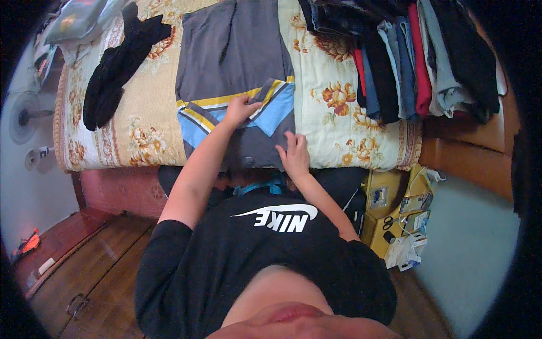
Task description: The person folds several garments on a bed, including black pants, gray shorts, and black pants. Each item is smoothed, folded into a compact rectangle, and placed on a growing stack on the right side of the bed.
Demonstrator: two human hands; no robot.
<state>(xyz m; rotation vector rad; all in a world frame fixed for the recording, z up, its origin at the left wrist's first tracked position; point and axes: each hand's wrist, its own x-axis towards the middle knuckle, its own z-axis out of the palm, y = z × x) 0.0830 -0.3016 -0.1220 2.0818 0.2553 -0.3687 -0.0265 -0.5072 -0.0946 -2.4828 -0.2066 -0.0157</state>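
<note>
A dark grey garment (233, 51) with light blue panels and yellow and white stripes lies lengthwise on the floral bedspread (326, 140), its near end at the bed's front edge. My left hand (243, 111) rests over the striped part, thumb and fingers bent at the cloth; whether they pinch it is unclear. Beside the right edge of the garment, my right hand (294, 154) hovers with its fingers apart and nothing in it. A crumpled black garment (118, 72) lies farther left on the bed.
Folded clothes (404, 68) stand in a row on the bed's right side, by dark jeans (334, 17). A plastic bag (80, 25) lies at the far left. Right of my body, a yellow cabinet (372, 224) holds scissors (388, 222) and small packages.
</note>
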